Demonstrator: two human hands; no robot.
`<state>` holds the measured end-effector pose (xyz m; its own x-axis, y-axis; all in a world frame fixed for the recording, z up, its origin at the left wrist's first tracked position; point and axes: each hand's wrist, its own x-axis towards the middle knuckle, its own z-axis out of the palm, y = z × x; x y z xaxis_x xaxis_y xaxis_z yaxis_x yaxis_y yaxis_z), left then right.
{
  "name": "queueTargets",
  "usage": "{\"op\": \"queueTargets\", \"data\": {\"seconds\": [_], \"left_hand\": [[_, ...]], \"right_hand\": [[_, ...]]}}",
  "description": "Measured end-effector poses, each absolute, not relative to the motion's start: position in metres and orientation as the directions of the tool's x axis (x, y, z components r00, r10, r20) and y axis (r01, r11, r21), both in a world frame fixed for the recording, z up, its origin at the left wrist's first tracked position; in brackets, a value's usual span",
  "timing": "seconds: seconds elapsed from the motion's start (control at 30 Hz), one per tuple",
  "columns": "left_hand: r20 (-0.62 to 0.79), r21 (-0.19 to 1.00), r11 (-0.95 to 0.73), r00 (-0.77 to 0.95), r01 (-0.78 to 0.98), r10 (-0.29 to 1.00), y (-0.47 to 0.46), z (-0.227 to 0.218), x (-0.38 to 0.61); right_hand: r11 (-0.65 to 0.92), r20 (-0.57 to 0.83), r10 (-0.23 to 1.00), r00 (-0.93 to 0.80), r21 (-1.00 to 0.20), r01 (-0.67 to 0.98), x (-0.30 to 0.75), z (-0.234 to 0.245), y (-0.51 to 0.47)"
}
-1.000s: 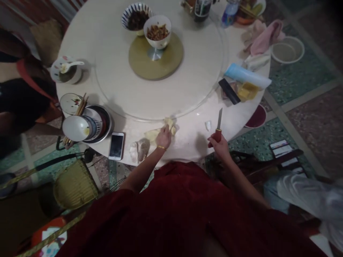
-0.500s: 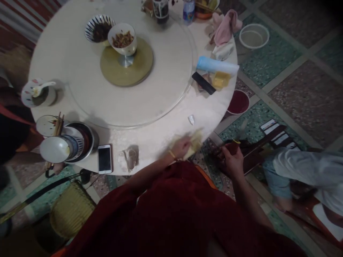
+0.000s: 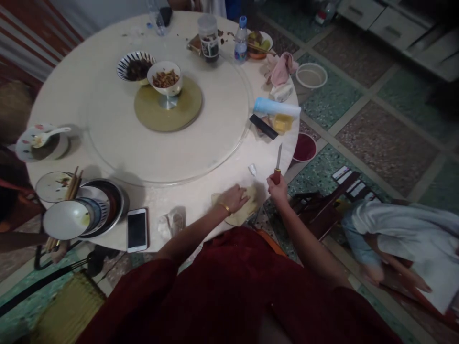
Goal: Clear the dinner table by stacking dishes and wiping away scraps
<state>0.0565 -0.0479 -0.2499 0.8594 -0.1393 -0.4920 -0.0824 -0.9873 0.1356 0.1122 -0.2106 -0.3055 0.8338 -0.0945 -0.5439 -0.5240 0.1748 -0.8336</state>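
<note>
My left hand (image 3: 234, 197) lies palm down, fingers flat, on a pale yellow cloth (image 3: 240, 213) at the near edge of the round white table (image 3: 201, 196). A gold bangle circles that wrist. My right hand (image 3: 277, 187) is closed round the red handle of a knife (image 3: 278, 163), its blade pointing up and away from me. The knife stands just right of the cloth. A small white scrap (image 3: 253, 169) lies on the table between the hands and the glass turntable (image 3: 168, 153).
A phone (image 3: 136, 230) and a crumpled clear bag (image 3: 171, 222) lie left of my arm. Stacked bowls with chopsticks (image 3: 81, 211) sit at the left edge. Two bowls of food (image 3: 164, 80), bottles, a blue tube (image 3: 277, 106). A chair and another person are at right.
My left hand slid the yellow cloth from the table's middle front to its right edge and now presses it flat. The knife dropped below the edge, then rose upright again.
</note>
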Motion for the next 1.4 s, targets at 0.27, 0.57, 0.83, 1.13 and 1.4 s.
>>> {"op": "queueTargets", "data": {"seconds": [0.27,0.57,0.83,1.13,1.4], "left_hand": [[-0.425,0.171,-0.918,0.813,-0.359,-0.397,-0.074,-0.288,0.171],[-0.046,0.418,-0.847,0.939,0.328,0.341,0.001,-0.256,0.099],[0.288,0.423,-0.424,0.324,0.801,0.901,0.044,-0.230,-0.001],[0.389,0.227,-0.566,0.459,0.792,0.799,-0.023,-0.237,-0.011],[-0.279,0.052,-0.855,0.829,0.517,0.484,-0.106,-0.297,0.023]], "right_hand": [[0.150,-0.561,-0.125,0.818,-0.826,-0.543,0.087,-0.296,-0.238],[0.125,-0.539,0.078,0.839,-0.829,-0.544,0.133,-0.327,-0.244],[0.051,-0.399,0.431,0.809,-0.884,-0.464,0.222,-0.332,-0.225],[-0.041,-0.335,0.623,0.707,-0.917,-0.397,0.246,-0.327,-0.195],[-0.085,-0.358,0.621,0.697,-0.915,-0.395,0.245,-0.339,-0.188]]}}
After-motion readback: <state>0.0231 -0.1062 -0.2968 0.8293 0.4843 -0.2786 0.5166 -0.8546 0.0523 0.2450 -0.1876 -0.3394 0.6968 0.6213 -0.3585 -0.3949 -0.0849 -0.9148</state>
